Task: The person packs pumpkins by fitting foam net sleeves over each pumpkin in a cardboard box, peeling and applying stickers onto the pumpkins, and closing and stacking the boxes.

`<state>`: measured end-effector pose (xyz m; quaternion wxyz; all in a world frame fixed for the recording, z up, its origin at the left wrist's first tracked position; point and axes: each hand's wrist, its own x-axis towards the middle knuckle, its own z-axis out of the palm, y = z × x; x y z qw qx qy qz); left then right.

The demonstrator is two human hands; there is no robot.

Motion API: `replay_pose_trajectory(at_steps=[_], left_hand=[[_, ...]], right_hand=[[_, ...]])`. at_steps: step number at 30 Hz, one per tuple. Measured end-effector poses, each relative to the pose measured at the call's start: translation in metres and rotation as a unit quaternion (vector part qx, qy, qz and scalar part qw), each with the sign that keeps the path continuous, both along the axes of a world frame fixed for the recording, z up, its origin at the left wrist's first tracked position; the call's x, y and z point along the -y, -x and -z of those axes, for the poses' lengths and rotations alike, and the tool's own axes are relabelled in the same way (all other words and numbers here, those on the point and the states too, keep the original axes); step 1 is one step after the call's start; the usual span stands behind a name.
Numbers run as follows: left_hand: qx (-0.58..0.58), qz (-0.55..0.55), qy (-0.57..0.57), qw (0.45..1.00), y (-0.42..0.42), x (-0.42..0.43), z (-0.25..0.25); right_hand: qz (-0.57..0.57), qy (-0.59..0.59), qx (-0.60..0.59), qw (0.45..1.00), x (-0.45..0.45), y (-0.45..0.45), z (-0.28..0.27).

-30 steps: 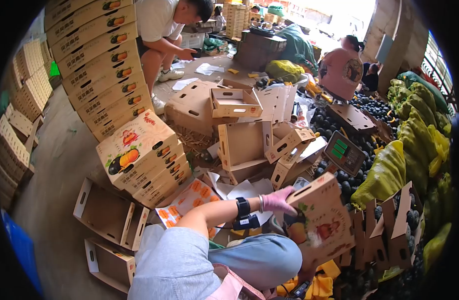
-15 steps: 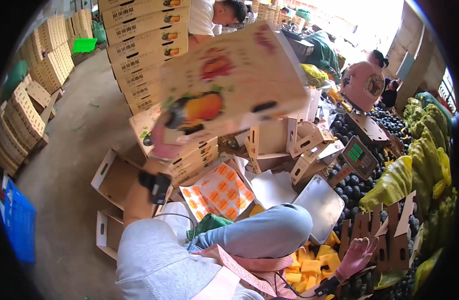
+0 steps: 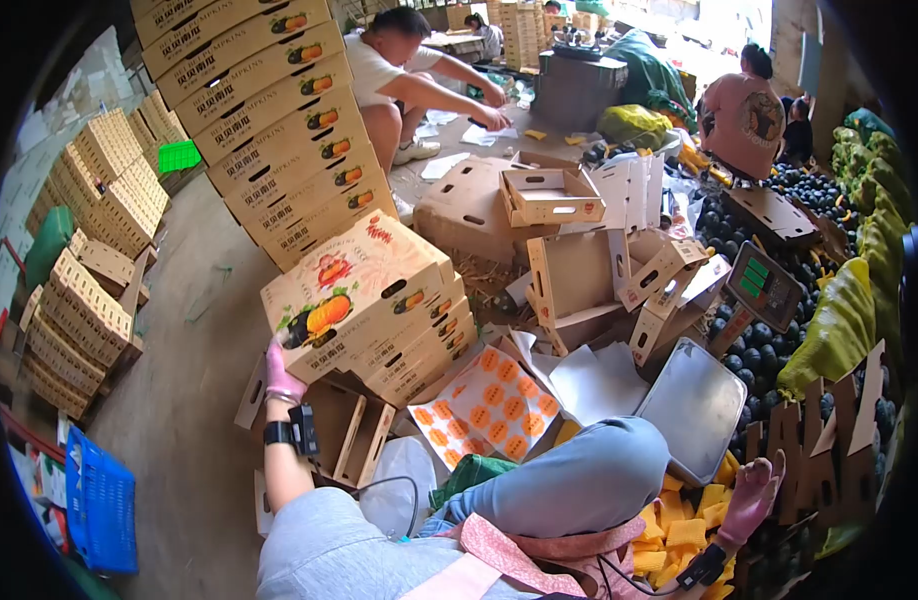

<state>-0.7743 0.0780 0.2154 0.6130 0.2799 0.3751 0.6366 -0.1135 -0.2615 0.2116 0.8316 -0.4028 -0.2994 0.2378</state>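
My left hand (image 3: 283, 371), in a pink glove, grips the near left corner of a printed cardboard pumpkin box (image 3: 354, 290). The closed box rests slightly askew on a short stack of similar boxes (image 3: 429, 350); part of the hand's fingers is hidden against it. On the other side, my right hand (image 3: 753, 497), also in a pink glove, is raised with fingers apart and nothing in it. Below it lie yellow foam net sleeves (image 3: 684, 532), beside torn upright cardboard (image 3: 814, 440). An orange-patterned paper sheet (image 3: 494, 405) lies in an open box before my knee.
Tall box stack (image 3: 279, 130) beyond my left hand. Open cartons (image 3: 579, 280), a metal tray (image 3: 694, 405) and a digital scale (image 3: 764, 287) stand ahead, near dark green pumpkins (image 3: 749, 350). One person (image 3: 379, 85) crouches behind the stack; another (image 3: 744, 120) sits farther right. Blue crate (image 3: 101, 505) at left.
The pumpkin box has come down from in front of my face onto the short stack, my left hand still at its corner. My right hand stays open at the right.
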Motion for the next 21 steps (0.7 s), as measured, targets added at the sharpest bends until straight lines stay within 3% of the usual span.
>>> replay_pose_trajectory(at_steps=[7,17,21], left_hand=[[-0.038,-0.046,0.012,0.998,-0.014,-0.042,0.009],[-0.084,0.022,0.022,0.996,0.006,-0.066,0.006],[-0.04,0.024,-0.008,0.999,0.0,-0.066,0.008]], right_hand=[[-0.014,0.042,-0.012,0.999,-0.02,0.014,0.014],[0.03,0.079,0.012,0.996,-0.016,0.013,0.019],[0.002,0.062,-0.006,0.998,-0.015,0.011,0.021]])
